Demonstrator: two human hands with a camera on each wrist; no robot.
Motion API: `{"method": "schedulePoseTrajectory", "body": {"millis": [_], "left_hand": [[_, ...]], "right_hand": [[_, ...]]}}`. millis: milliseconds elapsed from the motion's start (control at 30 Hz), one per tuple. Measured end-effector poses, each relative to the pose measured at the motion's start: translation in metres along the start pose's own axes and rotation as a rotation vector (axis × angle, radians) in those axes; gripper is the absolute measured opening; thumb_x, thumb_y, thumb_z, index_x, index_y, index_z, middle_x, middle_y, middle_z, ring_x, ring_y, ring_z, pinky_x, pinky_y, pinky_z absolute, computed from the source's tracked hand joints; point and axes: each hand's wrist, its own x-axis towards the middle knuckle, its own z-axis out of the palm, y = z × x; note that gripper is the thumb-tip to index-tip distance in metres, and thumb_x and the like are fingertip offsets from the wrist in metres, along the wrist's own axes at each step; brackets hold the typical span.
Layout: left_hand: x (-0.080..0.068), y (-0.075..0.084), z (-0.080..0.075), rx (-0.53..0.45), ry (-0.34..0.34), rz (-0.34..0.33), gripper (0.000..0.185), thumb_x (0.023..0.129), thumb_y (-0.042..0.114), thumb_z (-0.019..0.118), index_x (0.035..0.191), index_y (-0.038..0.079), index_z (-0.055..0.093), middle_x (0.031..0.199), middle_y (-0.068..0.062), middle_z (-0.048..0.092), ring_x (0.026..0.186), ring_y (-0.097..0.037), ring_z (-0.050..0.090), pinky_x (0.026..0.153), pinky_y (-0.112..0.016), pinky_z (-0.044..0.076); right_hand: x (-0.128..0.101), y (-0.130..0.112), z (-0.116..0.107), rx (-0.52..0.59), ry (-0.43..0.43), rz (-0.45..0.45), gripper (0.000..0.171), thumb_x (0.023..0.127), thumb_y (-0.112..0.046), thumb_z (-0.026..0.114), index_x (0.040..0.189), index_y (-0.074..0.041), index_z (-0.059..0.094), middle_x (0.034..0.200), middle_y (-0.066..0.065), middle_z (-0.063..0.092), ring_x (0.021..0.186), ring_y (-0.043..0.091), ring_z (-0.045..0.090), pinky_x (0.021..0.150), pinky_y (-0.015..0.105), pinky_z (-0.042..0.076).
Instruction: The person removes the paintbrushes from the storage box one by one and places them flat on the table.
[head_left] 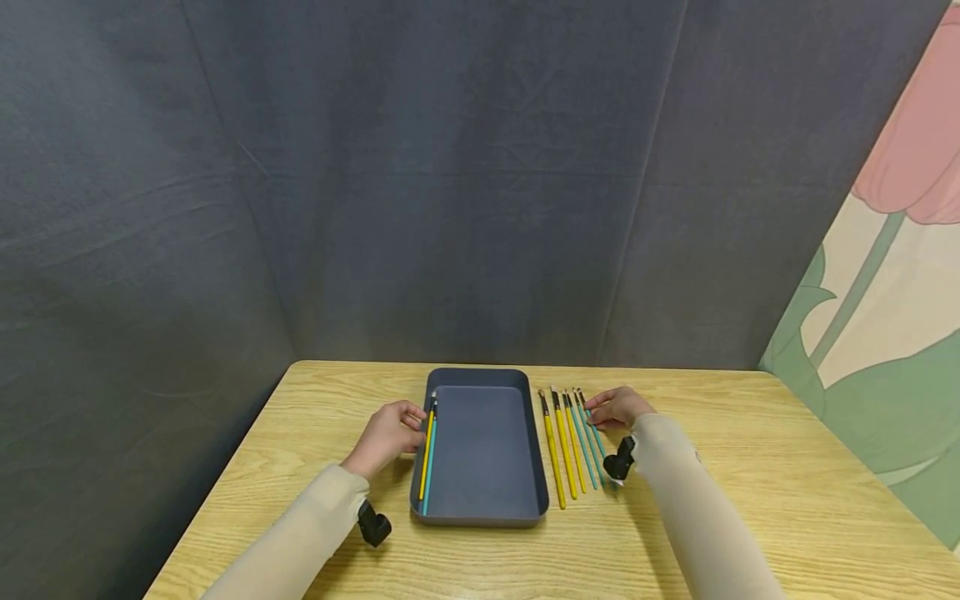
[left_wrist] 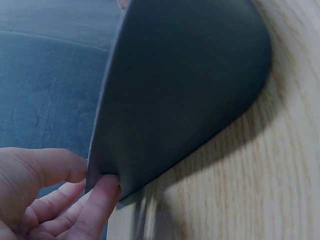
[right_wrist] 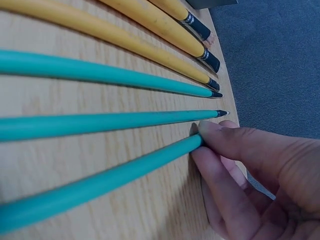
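Two brushes [head_left: 428, 454] lie in the tray [head_left: 487, 442] – six wait on the counter [head_left: 750, 467]. Right hand [head_left: 617, 408] pinches the outermost teal brush [right_wrist: 100, 185]; left hand [head_left: 386, 433] grips the tray's left wall.

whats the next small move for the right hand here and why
Probably lift the outermost teal brush and carry it to the tray. The right hand already pinches its tip end, two brushes already lie in the tray, and the left hand grips the tray's left wall, steadying it.
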Motion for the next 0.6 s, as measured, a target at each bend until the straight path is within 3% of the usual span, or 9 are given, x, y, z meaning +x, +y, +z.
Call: {"method": "schedulePoseTrajectory", "body": {"millis": [300, 600], "left_hand": [[-0.0004, 0.0007, 0.0005, 0.001, -0.001, 0.002, 0.032, 0.076, -0.008, 0.068, 0.108, -0.004, 0.063, 0.093, -0.015, 0.06, 0.071, -0.019, 0.06, 0.063, -0.033, 0.06], [0.0009, -0.0001, 0.0, 0.002, 0.001, -0.002, 0.031, 0.077, -0.008, 0.067, 0.108, -0.004, 0.063, 0.093, -0.014, 0.06, 0.07, -0.018, 0.06, 0.062, -0.033, 0.06]], "right_hand": [[-0.0006, -0.0007, 0.0011, -0.032, 0.013, 0.012, 0.032, 0.085, 0.008, 0.064, 0.115, 0.016, 0.058, 0.083, 0.012, 0.071, 0.066, 0.012, 0.068, 0.064, 0.026, 0.06], [-0.003, -0.0028, 0.0015, -0.041, 0.011, 0.012, 0.031, 0.085, 0.008, 0.065, 0.115, 0.016, 0.058, 0.082, 0.009, 0.07, 0.066, 0.011, 0.067, 0.065, 0.026, 0.06]]}}
